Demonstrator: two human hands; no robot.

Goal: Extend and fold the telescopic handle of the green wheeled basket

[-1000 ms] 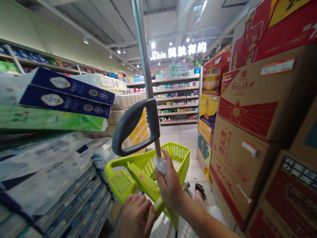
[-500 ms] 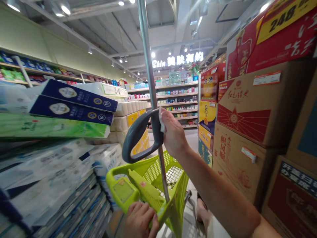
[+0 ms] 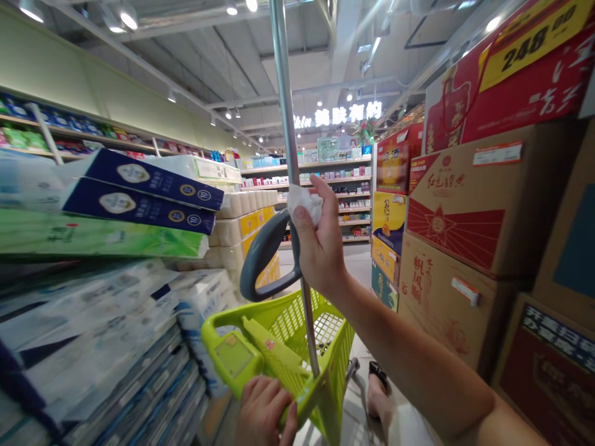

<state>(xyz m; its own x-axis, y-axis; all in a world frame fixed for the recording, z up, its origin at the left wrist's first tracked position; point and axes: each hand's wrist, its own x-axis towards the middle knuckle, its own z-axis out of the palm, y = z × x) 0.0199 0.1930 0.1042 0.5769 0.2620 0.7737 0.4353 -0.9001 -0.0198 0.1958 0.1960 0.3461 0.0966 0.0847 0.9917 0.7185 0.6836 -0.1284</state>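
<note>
My right hand (image 3: pixel 323 241) pinches a crumpled white tissue (image 3: pixel 300 201) against the upright metal pole (image 3: pixel 284 93). The tissue sits just above the grey loop handle (image 3: pixel 248 266) fixed to that pole. Below, my left hand (image 3: pixel 266 409) is closed over the rim of a lime-green shopping cart (image 3: pixel 232 319), near its corner. The pole runs down into the cart beside its back wall. Through the slotted side, the cart's white grid base shows. The left fingertips are partly hidden behind the rim.
Stacked tissue packs (image 3: pixel 144 192) and wrapped paper bundles (image 3: pixel 116 353) crowd the left side. Cardboard cartons (image 3: pixel 455 198) rise close on the right, topped by a red gift box (image 3: pixel 525 87). Product shelves (image 3: pixel 356 192) stand ahead. My foot (image 3: pixel 376 396) is beside the cart.
My right hand has moved up from the grey handle onto the bare pole with the tissue, which now shows more fully. The handle has turned slightly. My left hand stays on the rim.
</note>
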